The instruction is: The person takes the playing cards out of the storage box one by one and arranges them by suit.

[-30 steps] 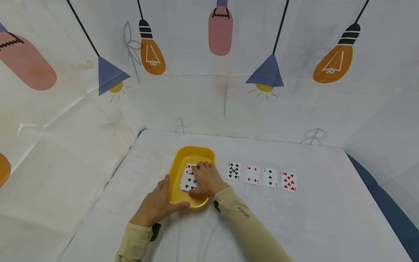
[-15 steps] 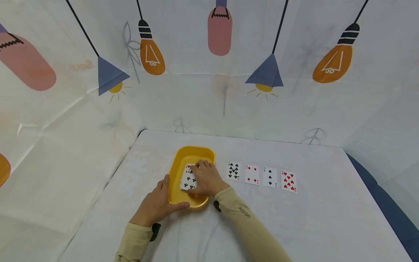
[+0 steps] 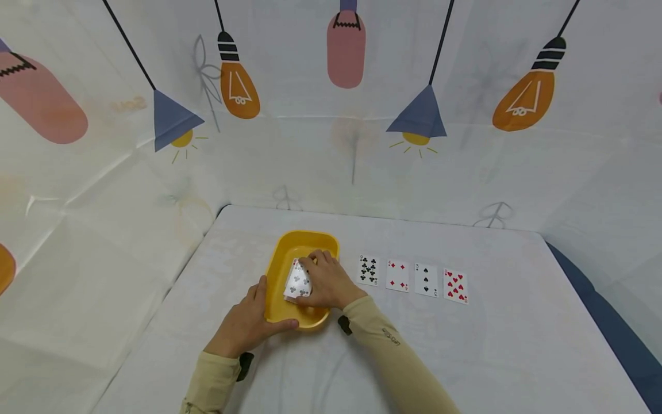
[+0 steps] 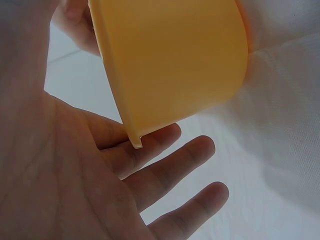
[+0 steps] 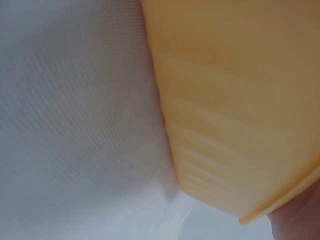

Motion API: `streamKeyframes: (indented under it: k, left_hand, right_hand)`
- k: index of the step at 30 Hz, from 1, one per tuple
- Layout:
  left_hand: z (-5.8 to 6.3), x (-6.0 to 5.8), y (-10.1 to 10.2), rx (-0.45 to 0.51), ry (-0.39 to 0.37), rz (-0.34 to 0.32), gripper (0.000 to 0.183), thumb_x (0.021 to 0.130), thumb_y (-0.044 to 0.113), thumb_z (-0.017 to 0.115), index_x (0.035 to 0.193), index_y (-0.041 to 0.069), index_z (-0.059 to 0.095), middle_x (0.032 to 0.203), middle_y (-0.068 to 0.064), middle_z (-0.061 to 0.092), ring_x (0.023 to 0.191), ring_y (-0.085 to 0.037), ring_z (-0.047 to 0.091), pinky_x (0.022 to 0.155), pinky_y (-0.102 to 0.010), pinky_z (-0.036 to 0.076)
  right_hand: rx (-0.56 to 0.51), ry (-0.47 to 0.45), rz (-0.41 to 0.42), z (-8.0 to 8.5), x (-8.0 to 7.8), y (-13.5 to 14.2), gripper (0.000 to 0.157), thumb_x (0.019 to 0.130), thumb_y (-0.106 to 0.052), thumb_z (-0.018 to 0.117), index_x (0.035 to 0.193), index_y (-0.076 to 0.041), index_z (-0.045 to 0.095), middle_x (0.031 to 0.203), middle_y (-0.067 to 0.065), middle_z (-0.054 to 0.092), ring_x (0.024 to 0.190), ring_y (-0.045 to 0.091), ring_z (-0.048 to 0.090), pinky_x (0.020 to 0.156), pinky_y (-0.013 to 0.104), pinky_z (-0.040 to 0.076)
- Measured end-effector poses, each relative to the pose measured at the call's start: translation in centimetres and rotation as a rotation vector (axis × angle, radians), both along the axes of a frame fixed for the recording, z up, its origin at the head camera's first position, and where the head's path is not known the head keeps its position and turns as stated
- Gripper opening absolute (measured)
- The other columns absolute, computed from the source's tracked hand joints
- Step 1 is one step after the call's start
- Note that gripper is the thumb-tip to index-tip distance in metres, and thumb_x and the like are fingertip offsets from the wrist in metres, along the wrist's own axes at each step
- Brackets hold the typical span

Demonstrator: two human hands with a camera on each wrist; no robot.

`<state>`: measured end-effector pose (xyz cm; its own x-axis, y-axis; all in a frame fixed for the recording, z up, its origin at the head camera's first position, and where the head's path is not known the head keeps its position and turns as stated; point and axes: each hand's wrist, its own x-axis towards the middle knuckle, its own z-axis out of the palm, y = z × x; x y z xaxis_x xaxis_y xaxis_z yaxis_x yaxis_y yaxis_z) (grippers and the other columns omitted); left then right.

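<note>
A yellow plastic tray stands on the white-covered table with a small stack of playing cards inside. My left hand rests at its near-left corner, thumb along the near rim. In the left wrist view the fingers lie fairly straight beside the tray's outer wall. My right hand reaches over the right rim and pinches the top club playing card, which is slightly raised and catches the light. Part of a red-suited card shows beneath it. The right wrist view holds mostly tray wall.
Face-up cards lie in a row right of the tray: a club card, a four of diamonds, a spade card and a heart card. Patterned white sheeting hangs behind the table.
The top club card has shifted and tilted up under my right fingers, its face now shiny. My right hand has risen slightly. The left hand and tray have stayed put.
</note>
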<state>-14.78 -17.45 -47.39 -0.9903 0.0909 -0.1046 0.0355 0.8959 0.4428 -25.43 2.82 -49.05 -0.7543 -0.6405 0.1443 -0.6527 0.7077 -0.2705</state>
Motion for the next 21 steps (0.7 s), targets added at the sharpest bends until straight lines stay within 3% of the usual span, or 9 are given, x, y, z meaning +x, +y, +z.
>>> streamKeyframes:
  k: [21]
  left_hand:
    - [0.2,0.0,0.1,0.012,-0.014,0.009,0.135,0.075,0.080,0.068,0.158,-0.009,0.011,0.153,-0.032,0.036,0.118,-0.049,0.057,0.099,-0.059,0.047]
  right_hand:
    - [-0.038,-0.009,-0.014,1.9,0.9,1.8,0.089,0.078,-0.058,0.079,0.149,-0.014,0.047,0.140,0.013,0.046,0.123,0.027,0.044,0.107,0.039,0.042]
